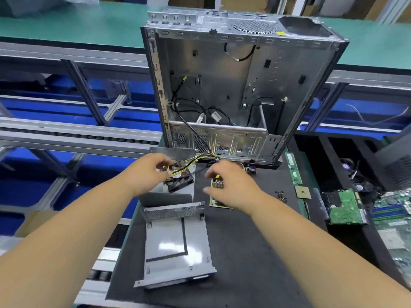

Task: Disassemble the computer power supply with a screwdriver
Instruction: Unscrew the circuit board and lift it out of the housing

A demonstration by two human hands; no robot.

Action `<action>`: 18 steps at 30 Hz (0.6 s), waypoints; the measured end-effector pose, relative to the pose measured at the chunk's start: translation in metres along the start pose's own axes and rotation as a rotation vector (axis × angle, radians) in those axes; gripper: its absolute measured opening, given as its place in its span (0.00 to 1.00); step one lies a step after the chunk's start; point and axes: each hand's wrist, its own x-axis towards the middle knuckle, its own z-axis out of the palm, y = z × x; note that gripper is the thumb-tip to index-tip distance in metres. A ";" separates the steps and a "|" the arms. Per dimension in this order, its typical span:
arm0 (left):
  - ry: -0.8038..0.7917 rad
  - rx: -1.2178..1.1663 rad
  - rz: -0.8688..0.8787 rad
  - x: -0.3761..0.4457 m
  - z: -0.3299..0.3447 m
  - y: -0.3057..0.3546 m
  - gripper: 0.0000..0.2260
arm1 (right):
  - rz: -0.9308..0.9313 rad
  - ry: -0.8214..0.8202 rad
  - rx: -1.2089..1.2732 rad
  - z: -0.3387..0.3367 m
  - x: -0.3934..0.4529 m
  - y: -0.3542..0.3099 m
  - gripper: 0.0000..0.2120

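The power supply lies in pieces on the black mat (pixel 233 252) in front of the stripped computer case (pixel 233 85). Its grey metal cover (pixel 175 247) sits nearest me, upturned and apart from the rest. Beyond it, the other half of the housing (pixel 169 198) holds the black fan (pixel 179 180), and my left hand (pixel 149 172) pinches the yellow and black wires (pixel 189 163) running over that fan. My right hand (pixel 231 185) hovers with fingers loosely spread over the power supply's circuit board (pixel 215 194), gripping nothing that I can see. To my right lie loose screws (pixel 281 194), a CPU chip (pixel 303 192), a RAM stick (pixel 293 167) and a green hard drive board (pixel 344 210).
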 end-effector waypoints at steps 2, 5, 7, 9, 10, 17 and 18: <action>-0.025 0.001 0.052 -0.015 -0.001 0.000 0.06 | -0.070 -0.106 -0.027 0.009 -0.004 -0.019 0.15; -0.165 0.194 0.129 -0.034 0.000 0.000 0.21 | -0.095 -0.151 -0.138 0.022 -0.005 -0.030 0.12; -0.211 0.484 0.196 -0.041 0.006 0.000 0.28 | -0.071 -0.139 -0.159 0.026 -0.004 -0.031 0.08; -0.168 0.631 0.266 -0.042 0.011 0.000 0.27 | -0.035 -0.124 -0.152 0.029 -0.004 -0.031 0.09; -0.138 0.671 0.296 -0.042 0.013 0.001 0.24 | -0.021 -0.113 -0.151 0.031 -0.004 -0.032 0.10; 0.016 0.726 0.339 -0.037 0.023 -0.002 0.14 | 0.107 -0.017 -0.125 0.035 -0.005 -0.031 0.08; 0.019 0.725 0.334 -0.036 0.024 -0.002 0.13 | 0.127 -0.007 -0.125 0.035 -0.005 -0.033 0.08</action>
